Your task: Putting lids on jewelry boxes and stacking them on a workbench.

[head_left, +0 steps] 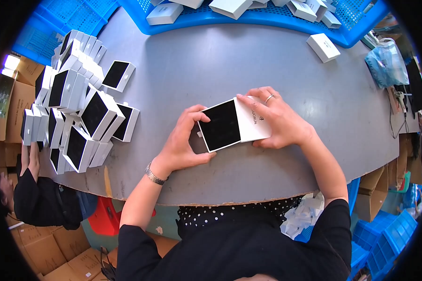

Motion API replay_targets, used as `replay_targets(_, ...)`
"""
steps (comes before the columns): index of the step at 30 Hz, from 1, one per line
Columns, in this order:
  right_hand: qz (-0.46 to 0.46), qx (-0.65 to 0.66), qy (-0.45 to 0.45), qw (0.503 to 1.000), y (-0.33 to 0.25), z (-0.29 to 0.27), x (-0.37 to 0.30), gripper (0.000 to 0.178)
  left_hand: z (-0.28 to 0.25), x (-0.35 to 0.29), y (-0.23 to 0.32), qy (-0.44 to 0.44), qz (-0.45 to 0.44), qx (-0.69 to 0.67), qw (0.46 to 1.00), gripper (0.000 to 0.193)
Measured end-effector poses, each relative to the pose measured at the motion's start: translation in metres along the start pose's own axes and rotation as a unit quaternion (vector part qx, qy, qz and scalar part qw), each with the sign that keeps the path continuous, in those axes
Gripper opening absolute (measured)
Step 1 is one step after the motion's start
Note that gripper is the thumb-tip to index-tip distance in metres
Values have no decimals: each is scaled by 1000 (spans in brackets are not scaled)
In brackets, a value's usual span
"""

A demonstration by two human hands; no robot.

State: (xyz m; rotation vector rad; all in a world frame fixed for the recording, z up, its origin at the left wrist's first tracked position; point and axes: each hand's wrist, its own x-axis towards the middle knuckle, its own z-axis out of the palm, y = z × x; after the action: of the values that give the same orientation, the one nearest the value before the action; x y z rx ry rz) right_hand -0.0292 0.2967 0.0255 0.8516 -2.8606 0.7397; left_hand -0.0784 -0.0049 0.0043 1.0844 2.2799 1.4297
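Note:
Over the middle of the grey table I hold a small drawer-style box, its white tray lined in black partly inside a white sleeve. My left hand [183, 140] grips the black-lined tray [219, 126] by its outer end, thumb on the near edge and fingers on the far edge. A small pull tab sticks out at that end. My right hand [279, 119] is wrapped round the white box sleeve [249, 122], which has dark print on top. Part of the tray is hidden inside the sleeve.
Many black-lined trays [94, 114] are piled at the table's left. Blue crates [192, 27] of white boxes stand along the far edge. One white box [323, 48] lies far right, near a plastic bag [387, 65]. A co-worker [44, 196] sits at the left edge.

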Motion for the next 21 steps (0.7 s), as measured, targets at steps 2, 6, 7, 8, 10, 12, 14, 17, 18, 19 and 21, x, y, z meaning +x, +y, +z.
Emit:
replay_targets(2, 25, 7, -5, 1000, -1, 0, -1, 108, -2, 4, 0, -7, 13, 22, 1000, 69)
replay_targets(6, -27, 13, -26, 999, -7, -1, -7, 107, 0, 3, -1, -58, 17, -33, 998, 71)
replay_targets(7, -29, 14, -24, 999, -8, 0, -6, 107, 2, 3, -2, -58, 17, -31, 998, 71)
replay_targets(8, -11, 19, -25, 999, -9, 1, -5, 106, 5, 3, 0, -38, 11, -38, 999, 74)
replay_targets(10, -7, 30, -27, 999, -14, 4, -4, 105, 10, 0, 0, -8, -2, -37, 999, 77)
replay_targets(12, 35, 6, 7, 999, -19, 6, -7, 107, 10, -2, -2, -5, 21, 2, 1000, 81)
replay_targets(14, 43, 15, 20, 999, -21, 10, -10, 106, 18, 0, 1, -1, 9, 18, 1000, 84)
replay_targets(17, 24, 9, 16, 1000, -30, 11, -3, 103, 27, 10, 0, -30, 87, 45, 995, 112)
replay_targets(18, 27, 19, 19, 999, -33, 14, 0, 102, 28, 7, 0, -14, 88, 27, 996, 114)
replay_targets(19, 31, 27, 22, 999, -34, 16, 2, 102, 30, 5, 0, 1, 90, 8, 996, 116)
replay_targets(21, 30, 23, 28, 999, -35, 18, 1, 101, 32, 3, -2, 51, 39, -79, 995, 116)
